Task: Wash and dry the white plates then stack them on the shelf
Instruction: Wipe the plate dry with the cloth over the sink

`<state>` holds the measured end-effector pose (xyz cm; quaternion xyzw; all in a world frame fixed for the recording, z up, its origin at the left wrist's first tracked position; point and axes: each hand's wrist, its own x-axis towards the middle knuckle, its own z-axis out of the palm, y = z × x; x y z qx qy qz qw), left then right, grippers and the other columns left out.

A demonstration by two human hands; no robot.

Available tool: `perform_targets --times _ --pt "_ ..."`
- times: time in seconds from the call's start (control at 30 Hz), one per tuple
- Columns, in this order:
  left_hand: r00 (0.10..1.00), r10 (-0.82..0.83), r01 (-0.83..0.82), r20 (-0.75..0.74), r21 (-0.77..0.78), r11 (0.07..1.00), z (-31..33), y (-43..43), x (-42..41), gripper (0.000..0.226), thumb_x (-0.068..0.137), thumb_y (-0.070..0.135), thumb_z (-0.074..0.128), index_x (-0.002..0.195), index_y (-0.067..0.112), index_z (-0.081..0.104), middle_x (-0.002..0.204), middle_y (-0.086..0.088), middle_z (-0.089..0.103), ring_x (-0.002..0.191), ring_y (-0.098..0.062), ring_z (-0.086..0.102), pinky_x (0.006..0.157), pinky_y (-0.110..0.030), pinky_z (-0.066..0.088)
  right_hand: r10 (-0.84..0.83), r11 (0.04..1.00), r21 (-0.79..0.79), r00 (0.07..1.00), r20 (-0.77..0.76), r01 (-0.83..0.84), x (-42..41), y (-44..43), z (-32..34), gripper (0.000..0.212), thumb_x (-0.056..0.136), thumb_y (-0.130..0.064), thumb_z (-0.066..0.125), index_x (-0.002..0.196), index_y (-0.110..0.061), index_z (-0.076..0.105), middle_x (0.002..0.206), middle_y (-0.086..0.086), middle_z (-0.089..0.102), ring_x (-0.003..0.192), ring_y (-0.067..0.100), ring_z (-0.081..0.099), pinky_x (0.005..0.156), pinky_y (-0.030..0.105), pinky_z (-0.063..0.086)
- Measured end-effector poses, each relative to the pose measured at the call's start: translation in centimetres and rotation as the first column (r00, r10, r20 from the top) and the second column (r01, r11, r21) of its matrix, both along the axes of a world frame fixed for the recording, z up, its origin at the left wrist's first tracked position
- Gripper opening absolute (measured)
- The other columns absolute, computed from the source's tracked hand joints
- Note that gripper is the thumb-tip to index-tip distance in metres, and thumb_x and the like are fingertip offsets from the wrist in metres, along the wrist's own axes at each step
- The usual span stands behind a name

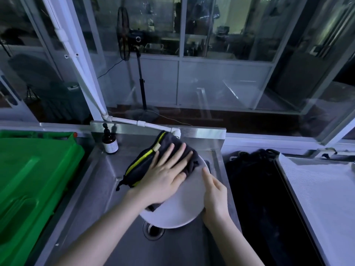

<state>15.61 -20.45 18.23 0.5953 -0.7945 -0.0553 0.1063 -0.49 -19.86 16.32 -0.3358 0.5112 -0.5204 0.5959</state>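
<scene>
A round white plate (182,206) is held over the steel sink (107,181), above the drain. My right hand (214,198) grips the plate's right rim, thumb on its face. My left hand (165,175) lies flat with fingers spread on a dark cloth with a yellow edge (146,162), pressing it against the plate's upper left part. The cloth hangs off the plate to the left and covers part of it.
A brown pump bottle (109,142) stands at the sink's back left corner. A green plastic bin lid (32,181) fills the left side. A dark bag (255,181) and a white tray (322,198) lie to the right. A white pipe (146,124) runs along the back.
</scene>
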Motion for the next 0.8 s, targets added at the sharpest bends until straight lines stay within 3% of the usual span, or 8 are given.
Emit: perform_targets --times 0.07,0.17,0.27,0.4,0.5,0.57,0.67,0.8 --pt "0.999 0.006 -0.006 -0.038 -0.002 1.000 0.8 -1.1 1.0 0.062 0.102 0.038 0.033 0.152 0.047 -0.003 0.158 0.024 -0.021 0.148 -0.011 -0.019 0.120 -0.050 -0.003 0.081 0.996 -0.036 0.996 -0.024 -0.082 -0.9 0.0 0.2 0.069 0.081 -0.051 0.071 0.095 0.014 0.056 0.082 0.013 0.061 0.077 0.024 0.054 0.074 0.039 0.039" --pt "0.980 -0.041 0.046 -0.197 0.020 0.999 2.5 -2.1 2.8 0.071 0.095 0.039 0.053 0.149 0.056 0.010 0.159 0.030 0.004 0.147 -0.011 0.016 0.118 -0.042 0.022 0.224 0.969 -0.080 0.969 -0.101 -0.233 -3.0 -0.8 1.1 0.037 0.088 -0.045 0.070 0.094 -0.010 0.077 0.091 0.012 0.076 0.078 0.024 0.069 0.072 0.039 0.053" --pt "0.926 0.014 0.015 -0.377 0.074 0.997 3.3 -2.4 3.6 0.074 0.082 0.047 0.071 0.141 0.058 0.029 0.151 0.026 0.034 0.134 -0.008 0.043 0.106 -0.036 0.041 0.353 0.903 -0.170 0.906 -0.233 -0.395 -4.5 -1.6 2.2 0.033 0.092 -0.047 0.064 0.093 -0.017 0.078 0.086 0.004 0.076 0.075 0.018 0.069 0.064 0.029 0.053" --pt "0.950 0.032 -0.044 -0.310 -0.032 0.999 2.9 -2.3 2.8 0.063 0.073 0.061 0.073 0.129 0.043 0.049 0.124 0.005 0.066 0.111 -0.022 0.062 0.084 -0.038 0.052 0.381 0.792 -0.266 0.784 -0.490 -0.550 -4.0 -2.6 3.2 0.028 0.097 -0.032 0.060 0.076 -0.022 0.074 0.064 -0.014 0.058 0.060 0.001 0.051 0.058 0.017 0.040" --pt "0.959 0.031 -0.035 -0.283 -0.012 0.999 2.9 -2.6 2.4 0.070 0.058 0.079 0.063 0.117 0.046 0.047 0.102 0.012 0.071 0.094 -0.016 0.065 0.073 -0.033 0.051 0.350 0.733 -0.280 0.697 -0.626 -0.620 -3.4 -3.3 3.3 0.031 0.099 -0.030 0.059 0.072 -0.018 0.067 0.059 -0.017 0.038 0.055 -0.001 0.031 0.052 0.017 0.026" --pt "0.927 0.067 -0.044 -0.368 0.072 0.996 2.8 -2.6 2.8 0.067 0.054 0.080 0.064 0.111 0.045 0.053 0.093 0.018 0.070 0.088 -0.006 0.064 0.072 -0.028 0.049 0.352 0.722 -0.266 0.670 -0.654 -0.639 -3.6 -3.6 3.4 0.030 0.099 -0.033 0.058 0.075 -0.017 0.068 0.060 -0.015 0.043 0.056 0.001 0.036 0.052 0.018 0.029" --pt "0.780 0.145 -0.106 -0.609 0.101 0.989 1.3 -1.9 3.9 0.041 0.069 0.055 0.080 0.101 0.037 0.062 0.086 0.034 0.065 0.087 0.016 0.059 0.074 -0.011 0.042 0.344 0.796 -0.265 0.767 -0.543 -0.544 -4.8 -3.8 3.5 0.032 0.095 -0.041 0.060 0.089 -0.014 0.075 0.071 -0.005 0.066 0.066 0.009 0.059 0.058 0.026 0.046" --pt "0.653 0.236 -0.236 -0.720 0.103 0.966 -0.7 -0.9 4.9 0.023 0.083 0.035 0.074 0.102 0.030 0.062 0.092 0.024 0.070 0.090 0.015 0.061 0.078 -0.013 0.046 0.265 0.844 -0.295 0.827 -0.495 -0.447 -5.9 -4.3 3.6 0.044 0.093 -0.053 0.061 0.091 -0.011 0.073 0.075 0.002 0.066 0.067 0.015 0.061 0.059 0.033 0.046"
